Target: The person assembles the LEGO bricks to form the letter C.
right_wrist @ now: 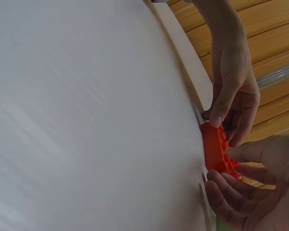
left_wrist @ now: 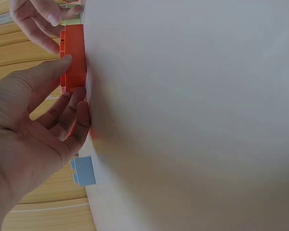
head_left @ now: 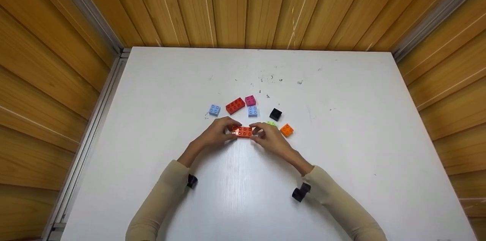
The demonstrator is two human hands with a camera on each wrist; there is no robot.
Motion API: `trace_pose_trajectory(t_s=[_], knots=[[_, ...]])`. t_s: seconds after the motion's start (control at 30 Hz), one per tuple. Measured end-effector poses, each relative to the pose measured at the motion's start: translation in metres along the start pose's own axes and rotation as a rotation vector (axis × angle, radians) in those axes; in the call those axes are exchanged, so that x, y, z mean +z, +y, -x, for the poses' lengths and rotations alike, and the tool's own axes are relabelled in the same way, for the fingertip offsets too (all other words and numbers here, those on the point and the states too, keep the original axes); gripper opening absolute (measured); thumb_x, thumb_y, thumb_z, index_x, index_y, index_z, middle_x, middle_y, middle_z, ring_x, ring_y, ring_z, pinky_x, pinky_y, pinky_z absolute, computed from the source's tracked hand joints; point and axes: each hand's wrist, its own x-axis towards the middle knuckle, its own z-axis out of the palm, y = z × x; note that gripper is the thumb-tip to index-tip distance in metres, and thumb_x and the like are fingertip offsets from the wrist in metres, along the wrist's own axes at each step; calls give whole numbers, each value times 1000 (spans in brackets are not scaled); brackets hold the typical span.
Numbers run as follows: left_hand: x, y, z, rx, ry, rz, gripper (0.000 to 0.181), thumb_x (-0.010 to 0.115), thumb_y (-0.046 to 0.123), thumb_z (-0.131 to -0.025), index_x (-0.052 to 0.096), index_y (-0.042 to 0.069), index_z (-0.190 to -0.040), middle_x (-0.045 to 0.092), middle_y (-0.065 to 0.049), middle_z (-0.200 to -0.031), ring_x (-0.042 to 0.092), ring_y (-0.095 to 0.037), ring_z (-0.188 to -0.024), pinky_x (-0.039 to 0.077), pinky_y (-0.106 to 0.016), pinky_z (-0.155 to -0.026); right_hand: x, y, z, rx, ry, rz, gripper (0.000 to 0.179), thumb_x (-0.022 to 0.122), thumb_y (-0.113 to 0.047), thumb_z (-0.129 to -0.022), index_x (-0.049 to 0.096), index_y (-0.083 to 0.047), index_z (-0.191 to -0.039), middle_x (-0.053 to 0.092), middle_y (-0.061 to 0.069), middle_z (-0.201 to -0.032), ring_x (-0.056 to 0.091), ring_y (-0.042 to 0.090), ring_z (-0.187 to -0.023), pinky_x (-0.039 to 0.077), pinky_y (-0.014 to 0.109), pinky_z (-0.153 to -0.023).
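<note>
Beige sleeves (head_left: pixel 161 199) reach up from the bottom edge, and between their ends one orange-red brick (head_left: pixel 243 132) sits on the white worktop (head_left: pixel 341 119), studs up. Its long axis runs left to right, straight across the gap between my two sets of fingers, so neither side is nearer. My left fingers (left_wrist: pixel 82 115) pinch its left end, thumb on the near side; from them it lies rightward. My right fingers (right_wrist: pixel 221 202) curl round its right end, though how firmly I cannot tell; from them it lies leftward. Just beyond these, a lime-green brick (head_left: pixel 271 123) peeks out.
</note>
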Motion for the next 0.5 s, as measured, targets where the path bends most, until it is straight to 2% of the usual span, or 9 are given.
trace_pose_trajectory(t_s=[0.13,0.27,0.37,0.5], knots=[[2,1,-3,-7,-14,-13,37,76,6,-90,69,1,-126,71,-16,-113,65,-27,-99,55,-38,-86,-14,-1,4,-18,36,16,39,70,-5,-95,62,5,-132,71,22,-113,72,32,-95,61,42,-83],[3,3,-3,-29,-19,-10,38,76,7,-90,69,2,-127,71,-14,-114,64,-25,-100,54,-39,-88,-28,1,5,-31,120,103,35,71,-8,-95,65,1,-129,72,20,-112,71,29,-95,59,44,-85],[3,5,-3,-40,-24,-20,38,76,9,-91,69,3,-128,71,-14,-116,64,-25,-101,54,-39,-90,-37,7,4,-50,168,145,32,72,-7,-94,69,-2,-125,71,18,-113,70,28,-98,58,44,-87],[5,6,-5,-52,-27,-39,38,75,10,-92,69,3,-128,70,-14,-118,63,-26,-103,54,-40,-91,-43,18,4,-68,189,181,31,76,-6,-90,73,-3,-121,70,16,-116,65,31,-106,53,47,-93]])
